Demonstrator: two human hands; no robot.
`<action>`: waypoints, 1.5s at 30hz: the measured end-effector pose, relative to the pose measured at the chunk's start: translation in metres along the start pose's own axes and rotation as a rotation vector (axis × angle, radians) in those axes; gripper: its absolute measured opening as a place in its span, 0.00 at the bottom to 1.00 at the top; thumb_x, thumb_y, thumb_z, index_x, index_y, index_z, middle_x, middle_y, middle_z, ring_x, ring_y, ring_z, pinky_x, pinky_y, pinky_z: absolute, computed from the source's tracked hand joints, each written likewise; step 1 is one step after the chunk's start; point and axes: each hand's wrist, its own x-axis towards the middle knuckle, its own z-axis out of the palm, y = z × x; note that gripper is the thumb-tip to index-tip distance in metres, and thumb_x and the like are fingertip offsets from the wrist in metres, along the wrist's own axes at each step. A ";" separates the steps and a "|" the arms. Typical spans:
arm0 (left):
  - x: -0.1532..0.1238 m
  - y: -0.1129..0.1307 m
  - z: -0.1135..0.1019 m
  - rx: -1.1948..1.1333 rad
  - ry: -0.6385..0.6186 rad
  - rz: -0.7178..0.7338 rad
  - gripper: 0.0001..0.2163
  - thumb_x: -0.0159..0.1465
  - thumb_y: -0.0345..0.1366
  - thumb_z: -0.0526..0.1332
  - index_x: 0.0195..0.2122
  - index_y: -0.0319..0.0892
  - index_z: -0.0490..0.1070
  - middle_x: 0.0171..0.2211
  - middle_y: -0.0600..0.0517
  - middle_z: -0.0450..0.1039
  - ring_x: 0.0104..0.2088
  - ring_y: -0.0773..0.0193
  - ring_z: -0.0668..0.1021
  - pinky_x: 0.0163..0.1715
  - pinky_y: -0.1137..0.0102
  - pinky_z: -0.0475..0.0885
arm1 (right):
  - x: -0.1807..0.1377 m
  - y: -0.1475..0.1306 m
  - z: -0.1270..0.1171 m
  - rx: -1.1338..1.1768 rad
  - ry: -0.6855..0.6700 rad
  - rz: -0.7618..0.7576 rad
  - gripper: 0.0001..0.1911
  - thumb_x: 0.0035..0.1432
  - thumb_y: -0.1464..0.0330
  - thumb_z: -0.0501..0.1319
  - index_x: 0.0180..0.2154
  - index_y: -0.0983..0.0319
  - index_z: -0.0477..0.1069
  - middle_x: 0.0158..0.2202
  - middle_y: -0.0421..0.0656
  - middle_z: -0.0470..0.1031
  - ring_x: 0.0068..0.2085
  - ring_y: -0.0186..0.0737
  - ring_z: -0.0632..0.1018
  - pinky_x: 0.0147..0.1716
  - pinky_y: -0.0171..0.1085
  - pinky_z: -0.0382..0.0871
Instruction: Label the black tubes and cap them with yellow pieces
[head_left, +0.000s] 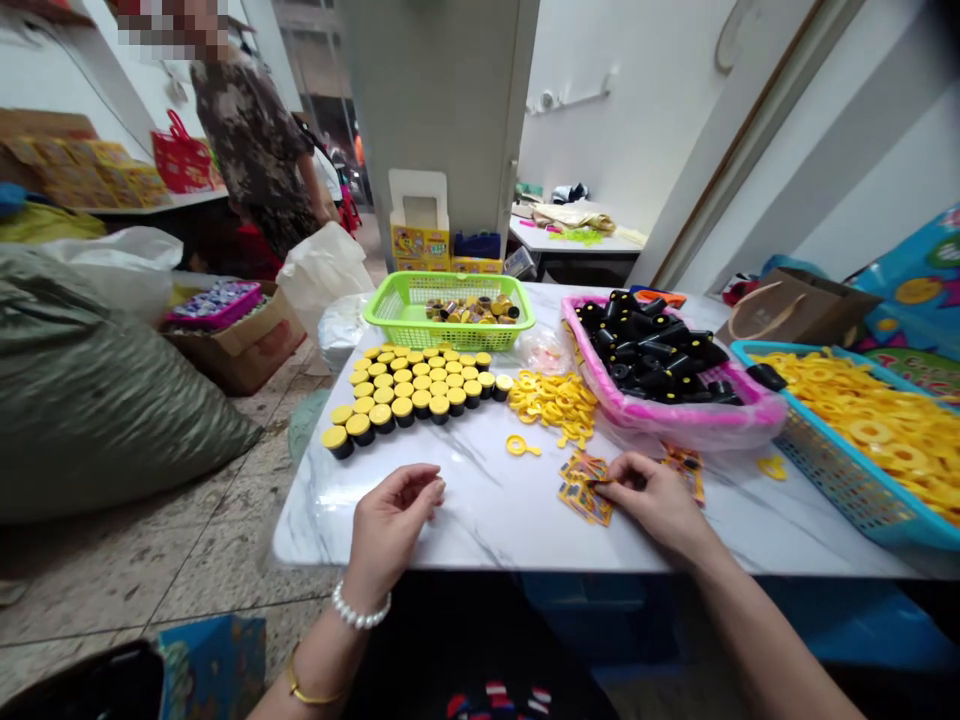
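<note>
My left hand [391, 525] hovers over the white marble table [487, 500] near its front edge, fingers curled loosely with nothing visible in them. My right hand [654, 498] rests on the table with its fingertips pinching at a small pile of colourful printed stickers [583, 488]. More stickers [686, 468] lie just beyond that hand. A group of black tubes with yellow caps [416, 385] stands upright at the table's left. Loose yellow rings [555, 400] are heaped in the middle, with a single one [520, 446] lying apart.
A green basket [450, 310] holds several tubes at the back. A pink tray [675, 420] holds black tubes; a blue basket [840, 480] holds yellow rings. A person [255, 150] stands far left by a cardboard box [240, 345]. A large grey sack [90, 400] lies on the floor.
</note>
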 end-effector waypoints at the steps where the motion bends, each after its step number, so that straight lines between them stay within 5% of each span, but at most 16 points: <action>1: 0.000 -0.001 -0.001 -0.006 -0.006 0.003 0.13 0.55 0.40 0.70 0.38 0.38 0.78 0.29 0.49 0.79 0.27 0.64 0.79 0.27 0.72 0.74 | 0.001 0.001 0.000 0.061 0.015 0.020 0.13 0.49 0.59 0.67 0.27 0.61 0.70 0.23 0.38 0.71 0.24 0.35 0.70 0.24 0.35 0.64; 6: -0.001 -0.005 -0.002 -0.007 -0.032 0.015 0.14 0.55 0.41 0.69 0.38 0.39 0.78 0.30 0.48 0.79 0.27 0.63 0.79 0.25 0.72 0.74 | 0.005 -0.004 0.002 0.267 0.032 0.069 0.19 0.50 0.57 0.66 0.39 0.63 0.72 0.31 0.45 0.80 0.32 0.44 0.81 0.31 0.40 0.74; 14: -0.005 -0.006 -0.001 0.078 -0.047 0.056 0.14 0.57 0.43 0.68 0.39 0.38 0.77 0.30 0.49 0.78 0.27 0.64 0.78 0.26 0.72 0.74 | 0.001 -0.027 0.006 0.011 0.097 -0.005 0.08 0.48 0.61 0.67 0.26 0.58 0.77 0.22 0.41 0.78 0.27 0.45 0.78 0.29 0.40 0.67; 20: -0.005 -0.003 -0.001 0.084 -0.044 0.076 0.14 0.56 0.44 0.68 0.39 0.39 0.78 0.28 0.49 0.78 0.26 0.63 0.78 0.25 0.72 0.74 | 0.003 -0.025 0.002 -0.008 0.216 -0.106 0.10 0.48 0.59 0.67 0.29 0.59 0.79 0.40 0.47 0.79 0.33 0.44 0.76 0.37 0.43 0.67; 22: -0.007 0.003 0.001 0.058 -0.053 0.044 0.14 0.56 0.43 0.69 0.37 0.38 0.78 0.27 0.49 0.77 0.25 0.65 0.77 0.24 0.73 0.72 | 0.001 -0.031 0.002 0.020 0.254 -0.109 0.13 0.51 0.57 0.65 0.31 0.61 0.78 0.38 0.47 0.78 0.31 0.42 0.75 0.34 0.41 0.68; 27: -0.029 0.026 0.015 -0.075 -0.094 -0.032 0.14 0.58 0.44 0.67 0.31 0.36 0.77 0.22 0.51 0.74 0.18 0.72 0.68 0.19 0.76 0.64 | -0.014 -0.079 0.031 0.417 0.034 -0.053 0.18 0.56 0.53 0.63 0.29 0.62 0.74 0.22 0.39 0.71 0.23 0.35 0.69 0.23 0.34 0.63; 34: -0.049 0.035 0.008 -0.173 0.000 -0.062 0.12 0.59 0.44 0.67 0.31 0.37 0.78 0.20 0.53 0.71 0.16 0.73 0.66 0.17 0.77 0.59 | -0.035 -0.130 0.090 0.633 -0.189 -0.067 0.15 0.56 0.56 0.66 0.28 0.62 0.75 0.21 0.37 0.71 0.23 0.32 0.68 0.24 0.32 0.63; 39: -0.051 0.027 -0.015 -0.138 0.091 -0.032 0.10 0.58 0.40 0.68 0.31 0.38 0.80 0.28 0.48 0.76 0.28 0.66 0.75 0.29 0.73 0.70 | -0.041 -0.137 0.110 0.577 -0.265 -0.163 0.12 0.58 0.58 0.65 0.32 0.60 0.76 0.29 0.41 0.78 0.31 0.38 0.76 0.32 0.35 0.69; 45: -0.049 0.018 -0.039 -0.110 0.147 -0.054 0.07 0.56 0.37 0.70 0.30 0.37 0.82 0.31 0.45 0.78 0.35 0.59 0.78 0.39 0.68 0.72 | -0.042 -0.156 0.136 0.279 -0.260 -0.492 0.10 0.63 0.62 0.60 0.31 0.59 0.75 0.26 0.39 0.74 0.24 0.33 0.69 0.25 0.34 0.62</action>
